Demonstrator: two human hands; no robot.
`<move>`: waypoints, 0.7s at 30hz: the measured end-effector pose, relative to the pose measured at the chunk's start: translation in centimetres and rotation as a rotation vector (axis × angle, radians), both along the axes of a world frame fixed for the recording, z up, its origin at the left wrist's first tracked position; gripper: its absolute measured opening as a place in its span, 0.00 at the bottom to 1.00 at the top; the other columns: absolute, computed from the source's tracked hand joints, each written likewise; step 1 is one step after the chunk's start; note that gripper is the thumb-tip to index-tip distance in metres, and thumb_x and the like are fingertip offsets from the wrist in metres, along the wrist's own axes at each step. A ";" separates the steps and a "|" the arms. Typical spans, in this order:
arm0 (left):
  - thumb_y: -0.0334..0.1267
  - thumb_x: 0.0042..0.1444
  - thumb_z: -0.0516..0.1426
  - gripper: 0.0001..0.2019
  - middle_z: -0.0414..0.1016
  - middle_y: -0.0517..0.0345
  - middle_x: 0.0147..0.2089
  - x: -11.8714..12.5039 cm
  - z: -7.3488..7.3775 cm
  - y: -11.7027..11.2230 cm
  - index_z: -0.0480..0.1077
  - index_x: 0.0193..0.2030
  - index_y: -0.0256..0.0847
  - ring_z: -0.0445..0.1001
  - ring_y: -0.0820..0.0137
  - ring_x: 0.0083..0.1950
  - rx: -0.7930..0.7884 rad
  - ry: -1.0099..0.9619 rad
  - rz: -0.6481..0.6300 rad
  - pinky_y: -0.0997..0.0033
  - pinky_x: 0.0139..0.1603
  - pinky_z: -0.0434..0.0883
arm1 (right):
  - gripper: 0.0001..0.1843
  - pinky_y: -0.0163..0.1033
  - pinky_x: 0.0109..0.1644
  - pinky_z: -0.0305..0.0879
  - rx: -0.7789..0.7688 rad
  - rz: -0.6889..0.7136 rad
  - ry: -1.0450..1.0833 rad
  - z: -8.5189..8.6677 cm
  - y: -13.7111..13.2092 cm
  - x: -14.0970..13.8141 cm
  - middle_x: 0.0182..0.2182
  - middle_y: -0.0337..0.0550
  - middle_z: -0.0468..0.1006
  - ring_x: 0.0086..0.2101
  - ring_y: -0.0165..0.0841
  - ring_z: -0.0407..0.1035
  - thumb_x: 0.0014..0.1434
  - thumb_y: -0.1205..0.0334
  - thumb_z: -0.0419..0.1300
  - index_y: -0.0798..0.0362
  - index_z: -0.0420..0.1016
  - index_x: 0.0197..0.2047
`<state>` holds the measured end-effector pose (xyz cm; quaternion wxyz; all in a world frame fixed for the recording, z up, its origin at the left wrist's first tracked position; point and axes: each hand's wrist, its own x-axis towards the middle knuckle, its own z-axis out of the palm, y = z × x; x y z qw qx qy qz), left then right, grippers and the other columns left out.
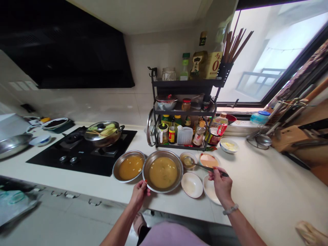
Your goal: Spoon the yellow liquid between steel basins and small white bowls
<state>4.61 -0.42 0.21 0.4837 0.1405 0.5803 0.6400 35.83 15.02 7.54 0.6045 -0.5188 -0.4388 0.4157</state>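
Steel gleams at centre counter: the large metal bowl (180, 171) sits full of cloudy, yellowish-brown liquid with pale bits floating on it, and the left hand (140, 193) is right there at its near-left rim, fingers curled, though I can't tell whether they truly grip the edge. Over to the right hand (222, 184), and that one is closed firmly around the dark handle of a spoon (204, 167), which slants leftward so that its head is at the small bowl (181, 156) just beside the big one; liquid shows in there too. Pressed up on the other flank is the smaller metal bowl (116, 168), holding a more orange liquid, again with pale flecks. Close by the spoon we have a dish with pinkish-orange contents (208, 159), just behind the handle; nearer the counter's front edge, a white bowl (197, 187), and next to it a white dish (210, 189) partly hidden by the right hand. Farther back, a patterned bowl (224, 149) carries pale yellow pieces, near the black rack (179, 148) loaded with bottles and jars. Out left, a lidded pan (106, 140) stands on the black stove (89, 164), green food visible through the glass.
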 end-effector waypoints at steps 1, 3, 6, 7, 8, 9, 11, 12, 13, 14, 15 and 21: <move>0.56 0.35 0.66 0.24 0.67 0.65 0.15 0.0 0.0 0.0 0.63 0.24 0.39 0.62 0.78 0.15 -0.001 0.004 -0.002 0.78 0.18 0.60 | 0.23 0.37 0.19 0.66 0.002 -0.005 0.007 0.0 0.0 0.1 0.18 0.37 0.74 0.15 0.31 0.66 0.47 0.43 0.64 0.55 0.70 0.35; 0.56 0.35 0.66 0.24 0.67 0.65 0.15 0.0 0.0 0.0 0.63 0.24 0.39 0.63 0.78 0.15 -0.001 0.014 -0.011 0.78 0.18 0.59 | 0.23 0.36 0.19 0.66 0.003 -0.007 0.014 0.0 0.0 0.2 0.17 0.37 0.74 0.15 0.31 0.66 0.47 0.43 0.65 0.56 0.70 0.35; 0.56 0.36 0.66 0.24 0.67 0.65 0.15 -0.1 -0.1 -0.1 0.63 0.24 0.39 0.63 0.78 0.15 -0.002 0.017 -0.015 0.78 0.18 0.59 | 0.23 0.36 0.19 0.66 -0.001 -0.013 0.014 0.1 0.0 0.3 0.17 0.37 0.74 0.15 0.30 0.66 0.48 0.43 0.65 0.55 0.70 0.35; 0.56 0.36 0.66 0.24 0.67 0.65 0.15 -0.1 -0.1 -0.1 0.63 0.24 0.39 0.63 0.78 0.15 -0.003 0.014 -0.013 0.78 0.18 0.59 | 0.23 0.36 0.19 0.66 -0.001 -0.016 0.014 0.1 0.0 0.3 0.17 0.38 0.74 0.15 0.30 0.66 0.48 0.44 0.65 0.55 0.70 0.35; 0.56 0.36 0.66 0.24 0.67 0.66 0.16 -0.1 -0.1 -0.1 0.63 0.25 0.39 0.63 0.78 0.15 -0.005 0.011 -0.011 0.78 0.18 0.59 | 0.22 0.36 0.19 0.66 0.001 -0.020 0.015 0.2 0.0 0.4 0.17 0.38 0.74 0.15 0.30 0.66 0.48 0.44 0.65 0.55 0.70 0.35; 0.55 0.36 0.66 0.24 0.67 0.66 0.16 -0.1 -0.2 -0.1 0.63 0.25 0.39 0.63 0.77 0.15 -0.006 0.009 -0.008 0.78 0.18 0.59 | 0.22 0.36 0.19 0.66 0.006 -0.023 0.017 0.3 0.0 0.4 0.17 0.38 0.74 0.15 0.30 0.66 0.48 0.44 0.65 0.55 0.70 0.35; 0.55 0.35 0.67 0.24 0.67 0.66 0.16 -0.1 -0.2 -0.1 0.63 0.25 0.39 0.63 0.78 0.15 -0.004 0.005 -0.004 0.78 0.18 0.59 | 0.22 0.36 0.19 0.67 0.019 -0.020 0.023 0.6 -0.2 0.4 0.17 0.38 0.74 0.15 0.30 0.66 0.49 0.44 0.65 0.56 0.70 0.35; 0.55 0.35 0.67 0.24 0.67 0.66 0.16 -0.2 -0.3 -0.1 0.63 0.25 0.39 0.63 0.78 0.15 -0.001 0.002 -0.004 0.78 0.18 0.60 | 0.22 0.36 0.19 0.67 0.026 -0.016 0.026 0.9 -0.3 0.4 0.17 0.38 0.74 0.15 0.30 0.66 0.49 0.45 0.65 0.56 0.71 0.35; 0.55 0.35 0.67 0.24 0.67 0.66 0.16 -0.2 -0.3 -0.1 0.63 0.25 0.39 0.63 0.78 0.15 0.002 -0.003 -0.003 0.78 0.18 0.60 | 0.22 0.36 0.19 0.67 0.031 -0.010 0.029 1.1 -0.4 0.3 0.17 0.38 0.74 0.16 0.30 0.66 0.49 0.45 0.65 0.56 0.71 0.35; 0.55 0.35 0.67 0.24 0.67 0.66 0.15 -0.2 -0.3 0.0 0.64 0.25 0.39 0.63 0.78 0.15 0.004 -0.007 -0.001 0.78 0.18 0.60 | 0.21 0.36 0.19 0.67 0.035 -0.002 0.033 1.5 -0.6 0.2 0.17 0.38 0.74 0.16 0.30 0.66 0.50 0.45 0.65 0.56 0.71 0.35; 0.54 0.34 0.67 0.24 0.67 0.66 0.16 -0.2 -0.3 0.0 0.64 0.25 0.39 0.63 0.78 0.15 0.006 -0.011 0.003 0.78 0.18 0.61 | 0.21 0.36 0.19 0.66 0.039 0.007 0.037 1.8 -0.7 0.0 0.18 0.38 0.74 0.16 0.30 0.66 0.50 0.45 0.65 0.56 0.71 0.35; 0.55 0.36 0.67 0.23 0.67 0.66 0.16 -0.3 -0.6 -0.1 0.64 0.25 0.38 0.63 0.79 0.16 0.027 -0.019 -0.006 0.79 0.18 0.61 | 0.19 0.36 0.19 0.66 0.093 0.151 0.004 2.8 -2.3 -1.5 0.19 0.39 0.75 0.16 0.30 0.66 0.54 0.46 0.62 0.55 0.70 0.36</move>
